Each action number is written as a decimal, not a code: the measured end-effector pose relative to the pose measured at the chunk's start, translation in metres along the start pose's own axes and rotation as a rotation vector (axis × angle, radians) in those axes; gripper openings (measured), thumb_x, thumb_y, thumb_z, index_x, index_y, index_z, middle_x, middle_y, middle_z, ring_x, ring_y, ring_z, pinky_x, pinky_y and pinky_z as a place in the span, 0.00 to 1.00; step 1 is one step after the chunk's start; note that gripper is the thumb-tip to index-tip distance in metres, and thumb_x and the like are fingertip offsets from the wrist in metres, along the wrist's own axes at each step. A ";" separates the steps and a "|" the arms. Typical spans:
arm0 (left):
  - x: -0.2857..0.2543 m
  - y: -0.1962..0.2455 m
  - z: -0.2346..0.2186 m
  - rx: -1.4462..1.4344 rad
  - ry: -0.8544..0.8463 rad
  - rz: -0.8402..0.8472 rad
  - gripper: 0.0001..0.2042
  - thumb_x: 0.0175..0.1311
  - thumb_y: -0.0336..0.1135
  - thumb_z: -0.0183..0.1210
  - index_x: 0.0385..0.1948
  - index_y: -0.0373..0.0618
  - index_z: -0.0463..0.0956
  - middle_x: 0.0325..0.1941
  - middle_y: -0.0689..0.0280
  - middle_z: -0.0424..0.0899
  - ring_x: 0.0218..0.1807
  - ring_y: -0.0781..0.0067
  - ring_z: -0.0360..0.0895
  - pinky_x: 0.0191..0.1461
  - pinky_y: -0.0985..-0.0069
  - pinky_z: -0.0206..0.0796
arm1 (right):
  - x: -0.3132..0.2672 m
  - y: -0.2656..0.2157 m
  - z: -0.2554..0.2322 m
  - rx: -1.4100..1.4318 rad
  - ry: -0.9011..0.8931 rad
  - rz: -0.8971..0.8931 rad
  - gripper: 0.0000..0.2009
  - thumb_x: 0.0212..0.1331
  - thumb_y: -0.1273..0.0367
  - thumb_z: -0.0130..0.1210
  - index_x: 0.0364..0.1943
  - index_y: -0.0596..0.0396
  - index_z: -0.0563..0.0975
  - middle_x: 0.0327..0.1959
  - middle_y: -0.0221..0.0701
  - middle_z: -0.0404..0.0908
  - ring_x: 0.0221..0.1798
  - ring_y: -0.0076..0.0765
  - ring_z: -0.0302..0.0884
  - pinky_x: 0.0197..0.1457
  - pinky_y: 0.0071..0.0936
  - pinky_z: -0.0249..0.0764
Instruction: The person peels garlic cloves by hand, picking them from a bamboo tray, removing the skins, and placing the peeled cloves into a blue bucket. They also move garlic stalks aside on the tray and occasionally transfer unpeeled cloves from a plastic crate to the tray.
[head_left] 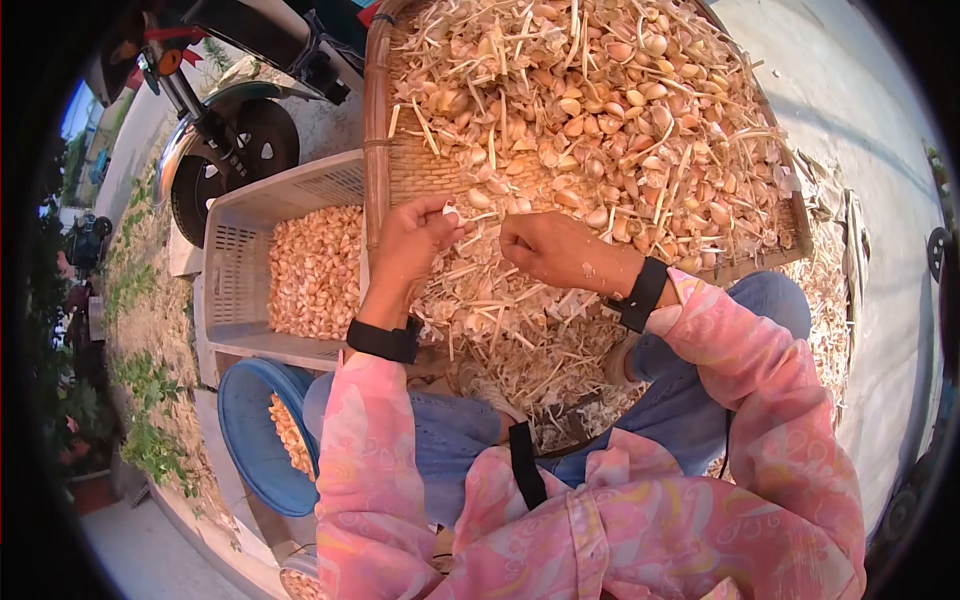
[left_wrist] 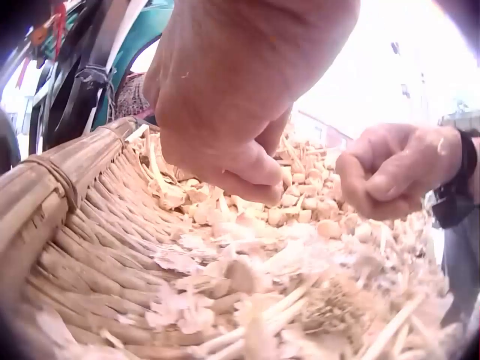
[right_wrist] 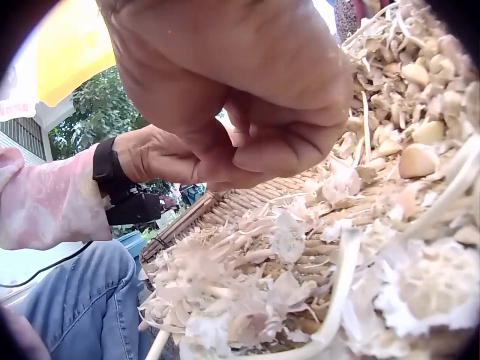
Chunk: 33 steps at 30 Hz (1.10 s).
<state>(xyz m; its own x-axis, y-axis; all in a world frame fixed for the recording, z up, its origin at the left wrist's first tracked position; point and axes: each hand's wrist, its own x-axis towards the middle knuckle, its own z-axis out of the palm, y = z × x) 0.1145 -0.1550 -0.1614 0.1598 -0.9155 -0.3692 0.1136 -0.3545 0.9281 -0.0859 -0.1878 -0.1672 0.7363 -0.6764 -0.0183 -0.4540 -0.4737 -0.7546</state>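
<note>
Over the near side of a woven bamboo tray (head_left: 415, 165), my left hand (head_left: 408, 240) pinches a small pale garlic clove (head_left: 449, 210) between thumb and fingertips. Just to its right, my right hand (head_left: 572, 250) has its fingers curled in, with the thumb against the index finger; nothing shows between them. A small gap separates the two hands in the head view. Loose garlic cloves (head_left: 610, 110) with dry stalks and skins are heaped on the tray beyond them. Papery husks (right_wrist: 277, 240) and cut stalks lie below the right hand.
Left of the tray stands a pale plastic crate (head_left: 235, 250) full of separated cloves (head_left: 315, 270). A blue bucket (head_left: 250, 430) nearer me also contains cloves. Husk litter (head_left: 560, 370) is piled between my legs. A parked two-wheeler (head_left: 230, 140) stands at the far left.
</note>
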 end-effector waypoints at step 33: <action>-0.228 0.094 0.063 -1.212 -0.864 0.660 0.05 0.58 0.23 0.55 0.28 0.28 0.76 0.41 0.37 0.76 0.43 0.51 0.79 0.45 0.67 0.75 | 0.004 -0.018 0.005 -0.140 0.110 -0.238 0.10 0.51 0.70 0.56 0.37 0.54 0.71 0.32 0.35 0.73 0.34 0.41 0.74 0.37 0.32 0.70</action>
<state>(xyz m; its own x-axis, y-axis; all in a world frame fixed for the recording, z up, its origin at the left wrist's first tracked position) 0.0265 0.0086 0.0131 -0.0283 -0.8156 0.5780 0.9812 0.0879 0.1720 -0.0727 -0.1791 -0.1569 0.7751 -0.5904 0.2250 -0.3454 -0.6941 -0.6315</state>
